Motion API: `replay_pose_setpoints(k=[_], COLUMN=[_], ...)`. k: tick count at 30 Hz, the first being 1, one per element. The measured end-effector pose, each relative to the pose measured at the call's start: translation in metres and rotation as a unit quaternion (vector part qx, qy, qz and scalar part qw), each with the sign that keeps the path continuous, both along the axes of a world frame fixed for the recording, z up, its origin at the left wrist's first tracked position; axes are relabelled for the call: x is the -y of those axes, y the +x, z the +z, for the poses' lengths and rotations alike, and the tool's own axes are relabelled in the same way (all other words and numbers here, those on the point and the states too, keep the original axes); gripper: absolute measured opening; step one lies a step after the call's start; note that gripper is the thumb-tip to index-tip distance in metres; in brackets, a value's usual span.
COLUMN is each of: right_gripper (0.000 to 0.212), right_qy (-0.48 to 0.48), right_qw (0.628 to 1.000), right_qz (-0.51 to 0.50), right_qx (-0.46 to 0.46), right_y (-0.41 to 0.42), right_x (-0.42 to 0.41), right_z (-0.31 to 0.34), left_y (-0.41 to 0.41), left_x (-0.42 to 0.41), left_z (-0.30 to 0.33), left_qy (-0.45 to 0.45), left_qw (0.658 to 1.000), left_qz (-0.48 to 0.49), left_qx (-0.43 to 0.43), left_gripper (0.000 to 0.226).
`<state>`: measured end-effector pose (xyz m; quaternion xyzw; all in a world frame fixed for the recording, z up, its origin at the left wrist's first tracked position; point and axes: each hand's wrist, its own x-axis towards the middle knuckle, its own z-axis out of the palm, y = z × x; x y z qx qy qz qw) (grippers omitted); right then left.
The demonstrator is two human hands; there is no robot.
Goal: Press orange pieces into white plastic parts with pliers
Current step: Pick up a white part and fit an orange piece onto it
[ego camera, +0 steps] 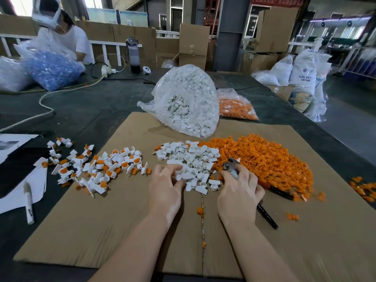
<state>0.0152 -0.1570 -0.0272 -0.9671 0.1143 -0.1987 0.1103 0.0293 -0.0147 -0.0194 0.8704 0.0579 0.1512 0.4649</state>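
I'm over a sheet of cardboard (pixel 101 220) spread on the dark bench (pixel 85 110), both bare arms reaching in from the near edge. My left hand (pixel 165 186) is at the near edge of the pile of white parts (pixel 193 159), fingers curled down among the loose pieces and pinching at them; which single part they have hold of, I cannot tell. My right hand (pixel 240 190) is wrapped round the pliers (pixel 231 164), fingers clamped on the handles. The long axis of the pliers runs from near-right to far-left: the metal head points up and away to the left, toward the white parts, at the seam between white and orange, and the two dark handle ends (pixel 268 218) stick out behind my palm toward the right, splayed apart. The heap of orange pieces (pixel 264 159) lies just beside the white pile on its right, the two touching. Off to the left, well apart from my hands, sits a scatter of finished parts (pixel 97 165), white with orange pressed in. Behind the piles a clear bag of white parts (pixel 189 102) slumps open toward me, with a bag of orange pieces (pixel 236 107) next to it. A marker (pixel 28 202) lies on papers far left.
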Motion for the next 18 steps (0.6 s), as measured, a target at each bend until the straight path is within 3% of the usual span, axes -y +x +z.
replay_pose_setpoints(k=[4, 10, 15, 18], right_gripper=[0.038, 0.027, 0.013, 0.014], right_qy=[-0.012, -0.017, 0.03, 0.077], right_qw=[1.0, 1.0, 0.984, 0.97], right_qz=[-0.003, -0.008, 0.067, 0.129], right_qx=[-0.021, -0.001, 0.165, 0.191], right_y=[0.0015, 0.0041, 0.0009, -0.0005], right_x=[-0.0012, 0.0003, -0.002, -0.0018], right_z=[0.0008, -0.0021, 0.0012, 0.0028], left_y=[0.0011, 0.0013, -0.0005, -0.002], left_x=[0.0003, 0.0002, 0.0002, 0.0005], left_z=[-0.0006, -0.0014, 0.0006, 0.0004], left_qy=[0.014, 0.005, -0.027, -0.048], left_qw=[1.0, 1.0, 0.999, 0.999], left_qz=[-0.018, -0.022, -0.026, -0.021], left_qx=[0.005, 0.003, 0.003, 0.007], left_gripper=[0.036, 0.025, 0.024, 0.025])
